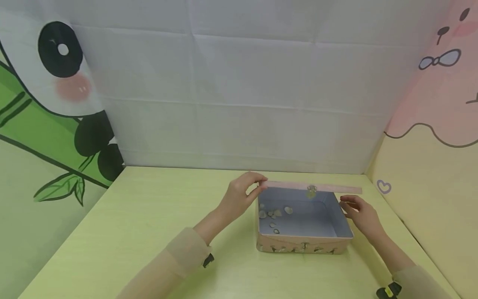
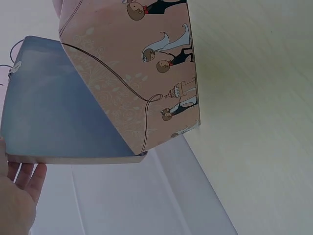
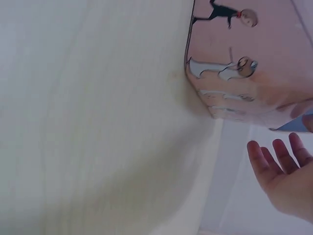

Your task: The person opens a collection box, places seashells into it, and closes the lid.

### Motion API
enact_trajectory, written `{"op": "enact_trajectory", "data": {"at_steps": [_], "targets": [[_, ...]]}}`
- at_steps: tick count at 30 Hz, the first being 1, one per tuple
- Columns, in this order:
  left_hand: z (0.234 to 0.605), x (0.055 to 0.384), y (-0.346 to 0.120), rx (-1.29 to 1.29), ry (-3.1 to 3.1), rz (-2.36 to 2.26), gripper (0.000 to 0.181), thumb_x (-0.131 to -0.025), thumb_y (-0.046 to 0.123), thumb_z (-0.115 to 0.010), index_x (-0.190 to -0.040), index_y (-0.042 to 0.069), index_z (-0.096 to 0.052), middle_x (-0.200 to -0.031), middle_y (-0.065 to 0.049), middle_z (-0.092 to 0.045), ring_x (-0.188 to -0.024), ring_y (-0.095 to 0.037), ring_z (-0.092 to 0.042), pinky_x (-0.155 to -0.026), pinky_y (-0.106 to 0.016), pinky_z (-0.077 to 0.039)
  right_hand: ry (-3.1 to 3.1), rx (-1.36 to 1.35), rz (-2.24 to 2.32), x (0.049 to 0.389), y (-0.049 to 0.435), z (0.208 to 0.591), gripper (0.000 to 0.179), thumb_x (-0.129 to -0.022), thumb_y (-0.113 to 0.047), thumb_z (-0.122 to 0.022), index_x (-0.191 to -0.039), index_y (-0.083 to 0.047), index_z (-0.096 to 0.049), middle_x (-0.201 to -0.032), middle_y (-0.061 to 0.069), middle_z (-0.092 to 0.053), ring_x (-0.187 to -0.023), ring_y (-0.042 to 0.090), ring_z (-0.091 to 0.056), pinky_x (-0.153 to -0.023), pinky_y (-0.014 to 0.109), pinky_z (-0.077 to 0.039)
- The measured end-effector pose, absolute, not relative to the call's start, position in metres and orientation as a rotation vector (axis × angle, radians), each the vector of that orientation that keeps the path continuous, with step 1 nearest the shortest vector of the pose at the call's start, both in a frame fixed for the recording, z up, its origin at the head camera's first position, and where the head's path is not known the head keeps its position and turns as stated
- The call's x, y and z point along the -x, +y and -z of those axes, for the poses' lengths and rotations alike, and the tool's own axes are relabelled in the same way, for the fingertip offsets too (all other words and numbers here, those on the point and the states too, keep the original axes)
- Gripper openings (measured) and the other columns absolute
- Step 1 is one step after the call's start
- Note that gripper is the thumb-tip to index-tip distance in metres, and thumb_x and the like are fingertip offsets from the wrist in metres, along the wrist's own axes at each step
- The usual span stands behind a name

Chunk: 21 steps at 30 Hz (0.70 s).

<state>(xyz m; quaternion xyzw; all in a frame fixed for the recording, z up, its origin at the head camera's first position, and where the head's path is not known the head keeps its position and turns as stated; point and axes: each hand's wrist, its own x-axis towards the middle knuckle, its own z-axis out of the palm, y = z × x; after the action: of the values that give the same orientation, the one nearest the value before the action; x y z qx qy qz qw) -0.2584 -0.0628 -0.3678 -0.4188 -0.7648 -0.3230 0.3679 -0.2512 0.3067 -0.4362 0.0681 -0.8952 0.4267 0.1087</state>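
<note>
A pink tin box (image 1: 284, 243) with a pale blue inside stands on the table, its lid (image 1: 337, 189) raised at the back. Wedding couples are printed on the outside, seen in the left wrist view. Small pale pieces, perhaps petals or shells (image 1: 288, 210), lie inside, mostly at the left. My left hand (image 1: 237, 192) pinches the left corner of the lid between thumb and fingers; in the left wrist view those fingers reach behind the lid's edge. Beside the box's right wall is my right hand (image 1: 361, 214), fingers loosely bent and gripping nothing.
The yellow-green table (image 1: 149, 232) extends left and in front of the box. A white cloth wall (image 1: 239, 104) rises behind. Printed panels (image 1: 429, 178) bound the table at both sides. Metal clasp parts (image 1: 311, 190) sit on the lid and box front.
</note>
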Motion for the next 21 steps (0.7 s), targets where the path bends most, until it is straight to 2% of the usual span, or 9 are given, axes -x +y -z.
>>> {"op": "enact_trajectory", "data": {"at_steps": [3, 9, 17, 21], "targets": [[0.367, 0.255, -0.063, 1.081, -1.951, 0.827, 0.019, -0.084, 0.012, -0.07, -0.102, 0.005, -0.064, -0.094, -0.003, -0.066, -0.087, -0.012, -0.061, -0.078, -0.021, -0.051, -2.593, -0.208, -1.149, 0.241, 0.306, 0.43, 0.037, -0.095, -0.029, -0.057, -0.117, 0.0, -0.059, -0.117, 0.022, -0.062, -0.082, -0.023, -0.046, -0.068, 0.012, -0.049], [0.37, 0.251, -0.064, 1.084, -1.929, 0.831, 0.021, -0.082, 0.007, -0.072, -0.101, 0.004, -0.064, -0.094, -0.004, -0.066, -0.087, -0.013, -0.061, -0.077, -0.023, -0.051, -2.563, -0.219, -1.034, 0.224, 0.298, 0.419, 0.027, -0.093, -0.029, -0.06, -0.11, -0.009, -0.065, -0.107, 0.013, -0.068, -0.09, -0.025, -0.041, -0.072, 0.004, -0.04], [0.381, 0.254, -0.066, 1.103, -1.922, 0.814, 0.025, -0.08, 0.006, -0.073, -0.103, 0.005, -0.063, -0.095, -0.004, -0.065, -0.091, -0.015, -0.063, -0.081, -0.023, -0.051, -2.547, -0.273, -1.132, 0.204, 0.282, 0.416, 0.023, -0.093, -0.028, -0.06, -0.107, -0.011, -0.067, -0.106, 0.004, -0.068, -0.092, -0.021, -0.049, -0.073, 0.008, -0.047], [0.386, 0.254, -0.066, 1.107, -1.928, 0.804, 0.025, -0.081, 0.007, -0.072, -0.104, 0.005, -0.063, -0.099, -0.004, -0.066, -0.094, -0.015, -0.063, -0.084, -0.022, -0.051, -2.507, -0.249, -1.19, 0.202, 0.279, 0.419, 0.022, -0.093, -0.024, -0.061, -0.106, -0.007, -0.066, -0.106, 0.005, -0.068, -0.089, -0.019, -0.053, -0.073, 0.008, -0.048]]}}
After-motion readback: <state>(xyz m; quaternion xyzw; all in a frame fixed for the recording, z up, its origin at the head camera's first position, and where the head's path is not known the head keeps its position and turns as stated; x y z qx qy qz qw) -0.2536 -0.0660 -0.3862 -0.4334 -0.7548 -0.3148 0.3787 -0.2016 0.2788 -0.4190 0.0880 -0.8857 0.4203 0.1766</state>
